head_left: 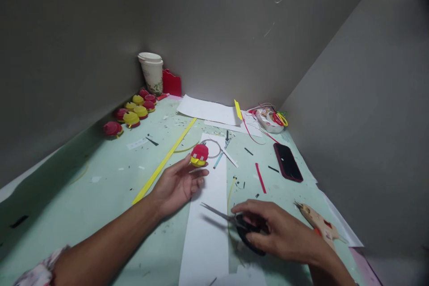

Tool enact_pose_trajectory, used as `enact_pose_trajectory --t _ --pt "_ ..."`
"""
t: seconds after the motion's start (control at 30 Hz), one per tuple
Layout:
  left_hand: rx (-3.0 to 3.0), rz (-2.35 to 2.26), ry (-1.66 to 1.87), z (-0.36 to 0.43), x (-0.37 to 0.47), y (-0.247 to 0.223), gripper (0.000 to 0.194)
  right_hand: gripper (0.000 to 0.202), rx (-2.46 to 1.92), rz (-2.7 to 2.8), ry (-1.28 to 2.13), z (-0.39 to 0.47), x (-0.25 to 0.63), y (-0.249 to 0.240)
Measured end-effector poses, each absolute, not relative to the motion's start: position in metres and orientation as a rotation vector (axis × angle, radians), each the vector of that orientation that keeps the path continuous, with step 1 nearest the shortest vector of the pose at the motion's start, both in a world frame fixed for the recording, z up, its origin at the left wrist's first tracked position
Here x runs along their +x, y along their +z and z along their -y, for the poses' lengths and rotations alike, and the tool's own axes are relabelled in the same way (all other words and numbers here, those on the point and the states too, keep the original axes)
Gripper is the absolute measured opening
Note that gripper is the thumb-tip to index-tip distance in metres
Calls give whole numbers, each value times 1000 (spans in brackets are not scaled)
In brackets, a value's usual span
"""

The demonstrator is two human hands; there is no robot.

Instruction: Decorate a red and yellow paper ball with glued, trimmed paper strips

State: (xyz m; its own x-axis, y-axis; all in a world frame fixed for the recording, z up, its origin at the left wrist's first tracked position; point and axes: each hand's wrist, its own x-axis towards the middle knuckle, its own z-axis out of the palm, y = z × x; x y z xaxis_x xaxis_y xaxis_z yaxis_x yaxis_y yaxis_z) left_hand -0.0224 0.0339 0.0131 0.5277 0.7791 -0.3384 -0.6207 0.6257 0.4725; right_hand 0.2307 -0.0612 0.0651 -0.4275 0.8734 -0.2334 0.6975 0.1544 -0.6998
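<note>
My left hand pinches a small red and yellow rounded paper piece between thumb and fingers, with small pale squares on its front. It is held up over a long white paper strip. My right hand grips black-handled scissors, their blades together and pointing left towards the left wrist. A gap separates the blade tips from the paper piece. Behind the piece lie a thin ring and a blue pen-like stick.
Several similar red and yellow pieces stand at the left wall beside a white cup. A long yellow strip crosses the table. White sheets lie at the back. A phone and glue gun lie right, a red strip nearer.
</note>
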Motion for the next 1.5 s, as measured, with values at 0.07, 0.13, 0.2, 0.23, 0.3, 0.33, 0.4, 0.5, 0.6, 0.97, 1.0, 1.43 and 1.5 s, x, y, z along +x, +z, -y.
enact_pose_trajectory --t 0.07,0.13,0.2,0.23,0.3,0.33,0.4,0.5,0.6,0.97,1.0,1.43,1.5 --pt "307 -571 875 -34 -23 14 34 44 -1610 2171 1080 59 235 63" --pt "306 -579 893 -34 -23 15 35 38 -1673 2155 1016 57 238 61" --pt "311 -581 899 -34 -23 16 36 35 -1712 2144 941 54 240 59" --pt "316 -579 896 -34 -23 17 37 35 -1718 2145 906 52 240 58" --pt "325 -575 894 -34 -22 17 37 37 -1703 2153 863 51 239 57" --pt "324 -576 894 -33 -22 17 36 38 -1693 2160 846 51 239 56" --pt "312 -586 906 -33 -20 18 36 39 -1676 2170 815 52 237 56" --pt "288 -627 938 -32 -18 20 34 38 -1651 2170 770 54 236 56" --pt "292 -665 955 -30 -16 23 32 36 -1631 2174 703 55 236 57" --pt "308 -592 920 -31 -17 18 30 35 -1644 2326 300 61 226 56" --pt "309 -583 920 -31 -17 18 29 36 -1652 2347 256 61 225 55" --pt "248 -578 955 -33 -17 17 26 35 -1602 2459 -312 58 228 41" --pt "235 -580 957 -33 -17 17 25 33 -1589 2462 -355 58 228 40"
